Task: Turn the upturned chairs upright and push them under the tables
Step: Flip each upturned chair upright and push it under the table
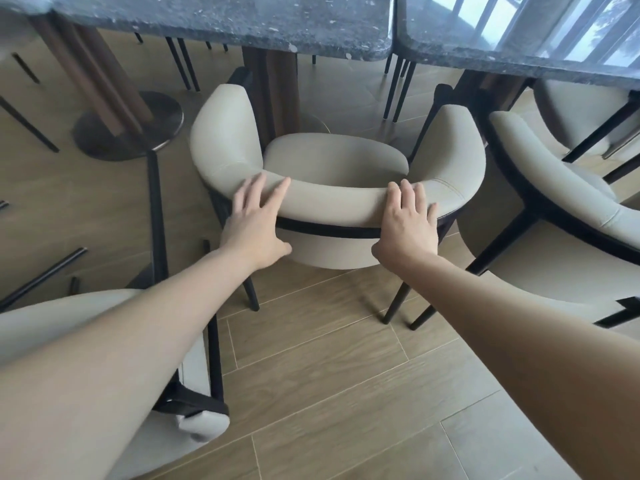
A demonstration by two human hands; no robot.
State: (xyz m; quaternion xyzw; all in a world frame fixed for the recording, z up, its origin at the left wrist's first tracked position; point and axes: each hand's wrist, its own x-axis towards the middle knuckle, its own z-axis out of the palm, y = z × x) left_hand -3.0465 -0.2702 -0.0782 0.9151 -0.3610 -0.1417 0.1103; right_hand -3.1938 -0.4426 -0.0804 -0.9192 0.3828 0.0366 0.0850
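A beige padded chair with black legs stands upright in front of me, its seat facing a dark stone-topped table. My left hand rests flat on the left part of its curved backrest, fingers straight. On the right part of the backrest lies my right hand, fingers straight too. A second beige chair lies overturned at my lower left, its black legs pointing up and away.
Another beige chair stands close on the right, nearly touching the middle one. A second stone table is at the back right. The table's brown pedestal with a round metal base stands left of the chair. Wood-plank floor lies beneath me.
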